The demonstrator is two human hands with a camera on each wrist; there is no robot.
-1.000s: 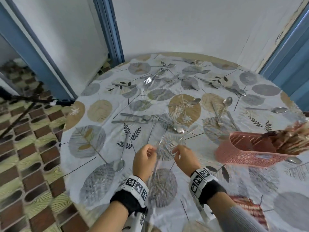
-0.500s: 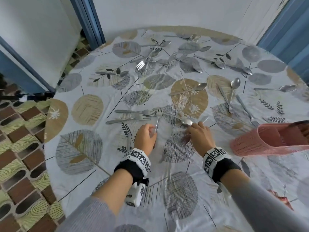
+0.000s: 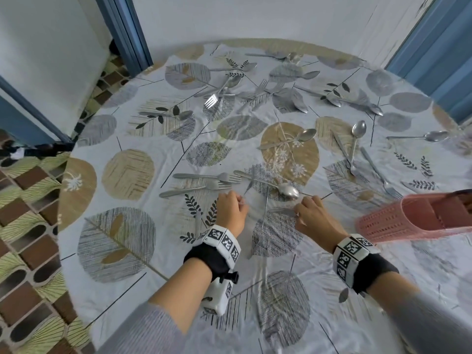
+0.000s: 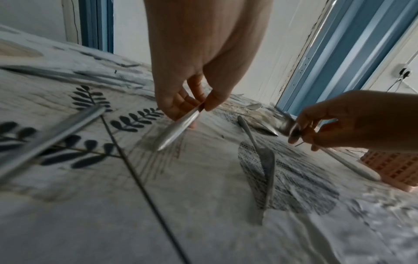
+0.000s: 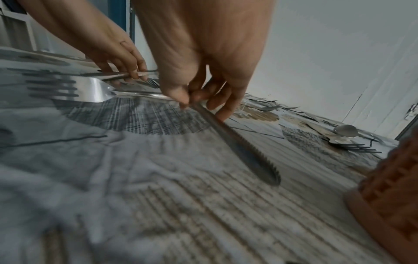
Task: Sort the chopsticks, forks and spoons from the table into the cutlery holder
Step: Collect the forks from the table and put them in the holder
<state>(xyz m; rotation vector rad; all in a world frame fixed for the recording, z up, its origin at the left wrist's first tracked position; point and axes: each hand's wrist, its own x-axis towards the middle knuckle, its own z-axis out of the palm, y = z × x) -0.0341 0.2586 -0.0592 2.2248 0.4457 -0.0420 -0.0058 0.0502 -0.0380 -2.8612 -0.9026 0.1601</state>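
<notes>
My left hand [image 3: 233,206] pinches the handle of a metal fork [image 4: 178,128], whose handle end slopes down close to the cloth. Its tines [image 5: 151,83] point away from me. My right hand [image 3: 300,210] pinches a second fork [image 5: 237,142] near its middle. That fork's tines [image 5: 56,87] point toward the left hand and its handle points toward the pink cutlery holder [image 3: 408,221]. The holder lies at the right edge of the table. A spoon [image 3: 288,191] lies just beyond the right hand. Between the hands a third fork [image 3: 260,226] lies flat.
The round table [image 3: 127,251] wears a leaf-print cloth. Two forks [image 3: 201,182] lie side by side left of the left hand. Several spoons and forks are scattered over the far half [image 3: 255,93]. A tiled floor [image 3: 25,226] drops off at the left, and a white wall stands behind.
Both hands have stayed at the same cluster of cutlery, each pinching its fork. The head view has swung left, so the pink holder now sits at the right edge.
</notes>
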